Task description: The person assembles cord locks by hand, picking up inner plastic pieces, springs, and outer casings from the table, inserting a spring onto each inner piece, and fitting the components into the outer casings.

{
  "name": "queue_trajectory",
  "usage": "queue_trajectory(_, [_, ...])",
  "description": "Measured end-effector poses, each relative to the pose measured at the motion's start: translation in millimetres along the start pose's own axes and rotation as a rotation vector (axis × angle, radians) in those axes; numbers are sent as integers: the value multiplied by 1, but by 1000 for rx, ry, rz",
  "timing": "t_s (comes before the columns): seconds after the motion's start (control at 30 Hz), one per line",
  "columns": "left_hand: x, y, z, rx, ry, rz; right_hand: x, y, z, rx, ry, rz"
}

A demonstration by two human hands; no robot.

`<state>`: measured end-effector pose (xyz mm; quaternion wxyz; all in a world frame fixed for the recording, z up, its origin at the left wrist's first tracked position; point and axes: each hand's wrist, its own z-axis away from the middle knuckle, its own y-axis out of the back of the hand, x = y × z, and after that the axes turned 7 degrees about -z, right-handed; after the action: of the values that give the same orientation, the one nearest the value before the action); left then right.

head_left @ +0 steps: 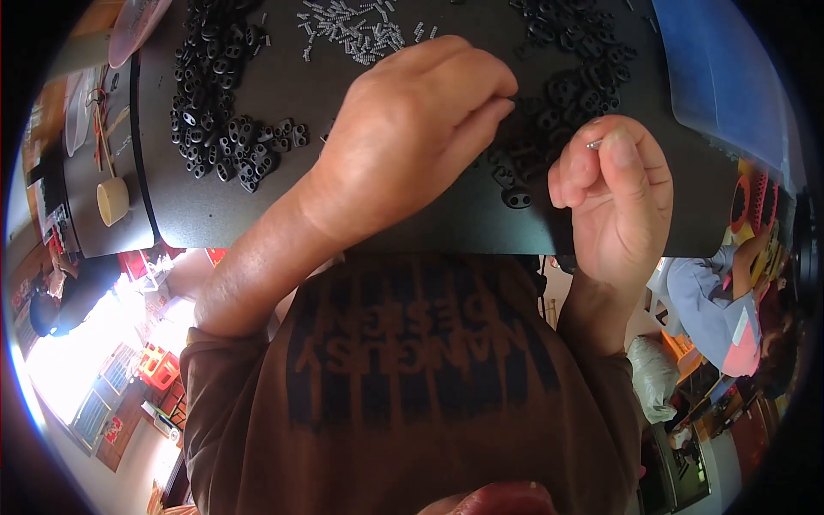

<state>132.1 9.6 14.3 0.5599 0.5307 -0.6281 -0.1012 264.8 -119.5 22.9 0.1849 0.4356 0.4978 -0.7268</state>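
Note:
My right hand (pixel 622 193) is raised above the table's near right side, fingers curled, with a small metal spring (pixel 594 144) pinched between thumb and forefinger. To its left, my left hand (pixel 421 120) reaches over the middle of the table with thumb and fingertips pressed together. Whatever lies in that pinch is hidden. Beyond the left hand, a loose pile of small silver springs (pixel 354 33) is spread on the dark table (pixel 206 210). Black two-holed plastic pieces, which look like cord locks, lie in one heap on the left (pixel 206 81) and another heap on the right (pixel 566 90).
A blue plastic sheet or bin (pixel 721 69) covers the far right corner. At the left stand a pinkish bowl (pixel 137 30) and a side surface with a cream cup-shaped scoop (pixel 112 202). Another person in grey (pixel 699 287) is at the right, beside a stuffed pale bag (pixel 652 378).

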Motion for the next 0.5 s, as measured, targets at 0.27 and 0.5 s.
queue_trajectory(0.27, [0,-17,-17,-174,-24,-277,-3,1,-5,49,-4,-78])
queue_trajectory(0.5, [6,-10,-31,-319,49,-221,-4,-2,-7,9,9,-82])
